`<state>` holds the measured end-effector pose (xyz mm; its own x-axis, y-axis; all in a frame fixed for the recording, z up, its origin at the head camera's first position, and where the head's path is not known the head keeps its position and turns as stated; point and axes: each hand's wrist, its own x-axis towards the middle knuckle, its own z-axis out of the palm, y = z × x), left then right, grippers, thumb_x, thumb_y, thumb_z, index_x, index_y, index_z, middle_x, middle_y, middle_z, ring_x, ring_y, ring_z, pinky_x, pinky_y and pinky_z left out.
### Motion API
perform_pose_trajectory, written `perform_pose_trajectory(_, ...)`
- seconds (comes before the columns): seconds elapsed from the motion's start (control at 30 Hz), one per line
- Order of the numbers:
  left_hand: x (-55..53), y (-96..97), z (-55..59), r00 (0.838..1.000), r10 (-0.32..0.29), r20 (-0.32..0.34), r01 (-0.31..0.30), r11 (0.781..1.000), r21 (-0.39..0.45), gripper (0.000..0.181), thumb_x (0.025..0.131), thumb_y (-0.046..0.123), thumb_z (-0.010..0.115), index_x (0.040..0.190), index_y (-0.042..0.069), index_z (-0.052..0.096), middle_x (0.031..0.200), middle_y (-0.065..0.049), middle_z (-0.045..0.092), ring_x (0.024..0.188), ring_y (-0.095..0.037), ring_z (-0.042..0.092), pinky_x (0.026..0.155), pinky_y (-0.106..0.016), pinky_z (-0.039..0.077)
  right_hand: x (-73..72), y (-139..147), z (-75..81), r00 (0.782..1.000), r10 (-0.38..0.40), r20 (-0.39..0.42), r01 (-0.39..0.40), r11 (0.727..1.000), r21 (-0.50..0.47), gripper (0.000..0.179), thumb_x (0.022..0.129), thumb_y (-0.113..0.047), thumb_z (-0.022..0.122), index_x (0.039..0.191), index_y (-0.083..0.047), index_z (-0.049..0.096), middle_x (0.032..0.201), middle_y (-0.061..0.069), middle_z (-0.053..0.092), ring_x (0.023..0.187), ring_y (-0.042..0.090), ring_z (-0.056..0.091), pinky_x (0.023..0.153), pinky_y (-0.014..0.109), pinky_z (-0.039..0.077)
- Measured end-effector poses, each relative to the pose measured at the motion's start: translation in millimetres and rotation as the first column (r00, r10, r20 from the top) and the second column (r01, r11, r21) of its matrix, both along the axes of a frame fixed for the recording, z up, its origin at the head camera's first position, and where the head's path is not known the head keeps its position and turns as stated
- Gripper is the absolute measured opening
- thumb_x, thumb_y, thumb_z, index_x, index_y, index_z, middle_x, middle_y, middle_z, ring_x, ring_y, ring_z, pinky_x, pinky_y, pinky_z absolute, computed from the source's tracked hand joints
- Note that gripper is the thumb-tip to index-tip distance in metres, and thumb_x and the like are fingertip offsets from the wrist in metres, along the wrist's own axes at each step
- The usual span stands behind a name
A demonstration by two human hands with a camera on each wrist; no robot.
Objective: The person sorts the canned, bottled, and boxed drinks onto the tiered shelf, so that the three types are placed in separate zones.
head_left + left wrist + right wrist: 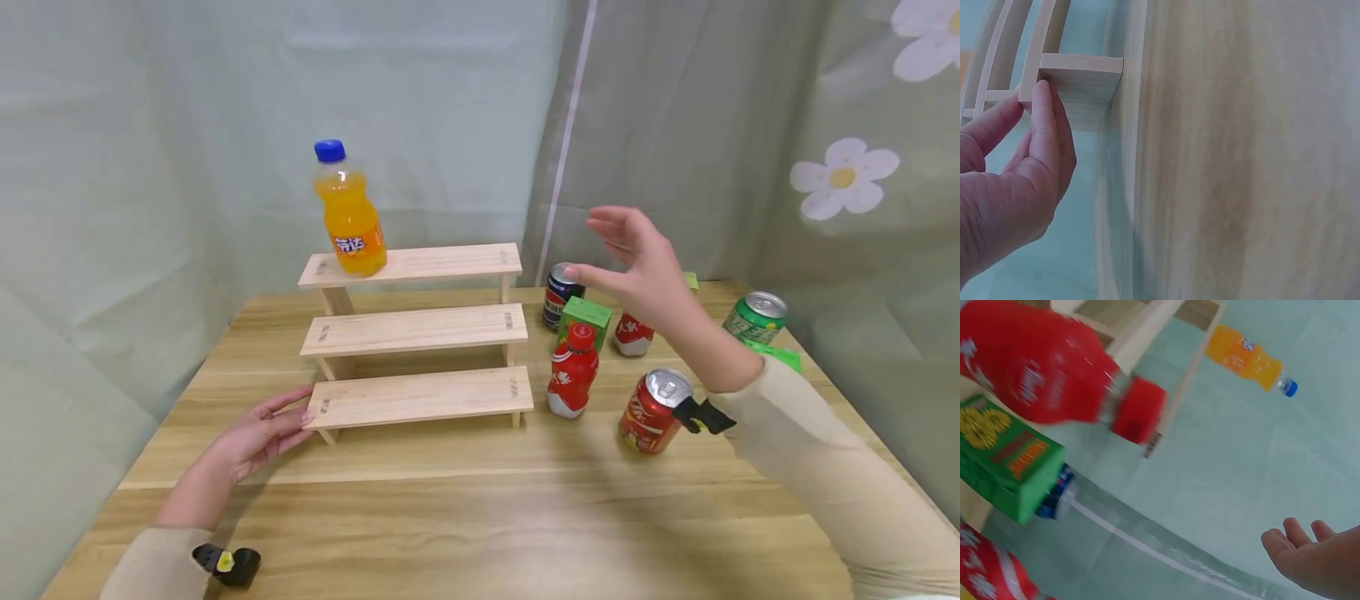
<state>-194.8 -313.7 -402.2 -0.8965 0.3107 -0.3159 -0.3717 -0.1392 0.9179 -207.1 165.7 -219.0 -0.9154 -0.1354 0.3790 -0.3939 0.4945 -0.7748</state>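
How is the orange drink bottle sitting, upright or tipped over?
Upright: the orange drink bottle stands on its base on the rack's top shelf, with its blue cap uppermost.

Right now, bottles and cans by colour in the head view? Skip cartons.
Orange bottle: 1
Red bottles: 2 (one partly hidden by the right hand)
Red can: 1
Green can: 1
Dark can: 1
Total visible: 6
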Motion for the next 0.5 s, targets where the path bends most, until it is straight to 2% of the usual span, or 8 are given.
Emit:
perform_pose_trajectory(0.17, 1.2, 0.0, 0.2, 1.0, -0.007, 0.006, 0.007, 1.0, -0.003, 0.038, 0.094, 0.0, 0.056, 0.102, 0.035, 0.066, 0.101, 0.005, 0.063, 0.093, -0.01, 0.066, 0.085, -0.023, 0.057, 10.1, 7, -22.3, 0.999, -0.018, 0.046, 0.02, 0.999, -0.039, 0.07, 0.084, -0.017, 0.074, 0.141, -0.002, 0.036, 0.144, 0.014, 0.044, 0.135, 0.026, 0.041, 0.115, 0.043, 0.034)
perform_pose_trajectory(0.5, 1.3, 0.8, -1.1, 1.0, 0.005, -0.009, -0.005, 1.0, -0.003, 0.038, 0.094, -0.001, 0.055, 0.104, 0.034, 0.065, 0.102, 0.003, 0.062, 0.093, -0.01, 0.066, 0.084, -0.023, 0.058, 19.5, 4, -61.9, 0.997, -0.048, 0.059, 0.056, 0.988, -0.141, 0.07, 0.082, -0.009, 0.075, 0.141, -0.003, 0.036, 0.142, 0.014, 0.045, 0.134, 0.028, 0.04, 0.115, 0.042, 0.034)
